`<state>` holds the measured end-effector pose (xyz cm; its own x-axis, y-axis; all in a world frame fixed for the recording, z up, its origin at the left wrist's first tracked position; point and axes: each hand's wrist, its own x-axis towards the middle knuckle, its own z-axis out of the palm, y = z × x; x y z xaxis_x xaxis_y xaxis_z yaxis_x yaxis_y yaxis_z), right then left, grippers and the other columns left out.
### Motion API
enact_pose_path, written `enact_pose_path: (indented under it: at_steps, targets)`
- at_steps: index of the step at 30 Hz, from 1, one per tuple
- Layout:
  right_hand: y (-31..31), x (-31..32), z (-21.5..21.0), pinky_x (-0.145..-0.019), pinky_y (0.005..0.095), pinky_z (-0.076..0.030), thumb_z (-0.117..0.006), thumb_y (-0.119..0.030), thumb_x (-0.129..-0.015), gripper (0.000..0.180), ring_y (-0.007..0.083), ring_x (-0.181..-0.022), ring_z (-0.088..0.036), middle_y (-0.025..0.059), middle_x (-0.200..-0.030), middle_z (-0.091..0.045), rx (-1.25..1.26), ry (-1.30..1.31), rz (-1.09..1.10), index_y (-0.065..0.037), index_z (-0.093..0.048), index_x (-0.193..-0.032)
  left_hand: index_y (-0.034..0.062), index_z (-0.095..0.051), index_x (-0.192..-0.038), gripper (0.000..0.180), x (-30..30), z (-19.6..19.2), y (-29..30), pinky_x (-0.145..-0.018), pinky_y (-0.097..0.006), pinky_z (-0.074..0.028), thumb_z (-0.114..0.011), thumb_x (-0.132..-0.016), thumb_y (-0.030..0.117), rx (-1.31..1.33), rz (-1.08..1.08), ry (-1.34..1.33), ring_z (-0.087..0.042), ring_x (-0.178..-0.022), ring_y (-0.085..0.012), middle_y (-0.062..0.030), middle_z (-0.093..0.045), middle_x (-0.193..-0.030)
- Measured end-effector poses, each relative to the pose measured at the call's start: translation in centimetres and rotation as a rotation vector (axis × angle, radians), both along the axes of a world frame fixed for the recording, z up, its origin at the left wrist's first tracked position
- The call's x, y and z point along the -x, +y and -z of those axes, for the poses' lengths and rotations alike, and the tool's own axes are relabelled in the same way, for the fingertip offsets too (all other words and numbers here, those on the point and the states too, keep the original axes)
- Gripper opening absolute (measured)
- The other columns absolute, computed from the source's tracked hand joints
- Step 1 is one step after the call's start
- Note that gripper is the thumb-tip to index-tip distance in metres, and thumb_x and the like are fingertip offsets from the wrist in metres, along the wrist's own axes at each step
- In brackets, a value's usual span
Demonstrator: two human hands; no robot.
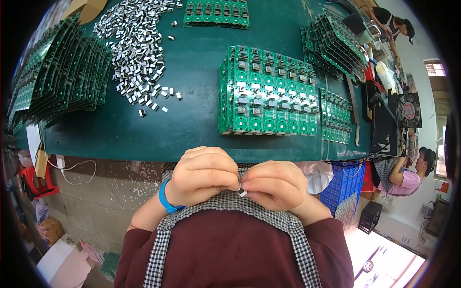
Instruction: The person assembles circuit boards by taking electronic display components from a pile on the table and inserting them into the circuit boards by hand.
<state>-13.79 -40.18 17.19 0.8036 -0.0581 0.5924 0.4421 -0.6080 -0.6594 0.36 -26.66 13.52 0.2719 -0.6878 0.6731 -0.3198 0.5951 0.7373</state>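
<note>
Close to my apron, just off the table's near edge, my left hand (204,172) and my right hand (276,186) meet with fingertips pinched. Between them sits a small white-and-dark block (242,192), mostly hidden by the fingers; it resembles the pieces in the loose pile (137,57) of small white and dark blocks at the table's left. Beyond my hands stands a stack of green circuit board panels (269,93), with rows of small displays and round outlines on top. A blue band circles my left wrist.
Green boards lean in a row at the left (62,72); another stack (336,43) is at the far right, one panel (216,13) at the back. A small panel (335,115) adjoins the main stack. A fan (408,110) and blue crate (343,185) stand right. Two other people are at right.
</note>
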Motion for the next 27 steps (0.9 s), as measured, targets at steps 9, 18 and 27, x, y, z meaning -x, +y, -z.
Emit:
enact_pose_path:
  at_steps: [9, 18, 27]
  targets:
    - [0.1, 0.3, -0.2, -0.062, 0.0314, -0.058, -0.077, 0.004, -0.067, 0.033, 0.0243, -0.077, -0.069, 0.0092, -0.093, -0.065, 0.109, -0.053, 0.054, -0.003, -0.064, -0.096, 0.0066, -0.067, -0.083, 0.019, 0.1, 0.1, 0.1, -0.057, -0.029, -0.048, -0.076, -0.066, 0.005, 0.007, -0.035, 0.021, -0.063, -0.070, -0.0208, -0.0049, -0.063, -0.085]
    - [-0.2, 0.1, -0.1, -0.061, 0.0304, -0.058, -0.070, 0.000, -0.066, 0.027, 0.0248, -0.075, -0.068, 0.0136, -0.090, -0.067, 0.207, -0.121, 0.098, 0.001, -0.069, -0.092, 0.0062, -0.067, -0.089, 0.026, 0.2, -0.5, 0.6, -0.055, -0.027, -0.050, -0.076, -0.064, 0.003, 0.019, -0.393, -0.352, -0.064, -0.066, -0.0191, -0.0055, -0.065, -0.088]
    - [-3.4, -1.3, -2.6, -0.062, 0.0304, -0.052, -0.074, 0.007, -0.066, 0.027, 0.0223, -0.073, -0.065, 0.0083, -0.085, -0.065, 0.244, 0.110, 0.474, -0.004, -0.068, -0.090, 0.0078, -0.064, -0.079, 0.018, -2.1, -0.1, 0.3, -0.056, -0.035, -0.050, -0.068, -0.063, 0.000, -0.177, -0.549, -0.439, -0.061, -0.066, -0.0244, -0.0044, -0.062, -0.073]
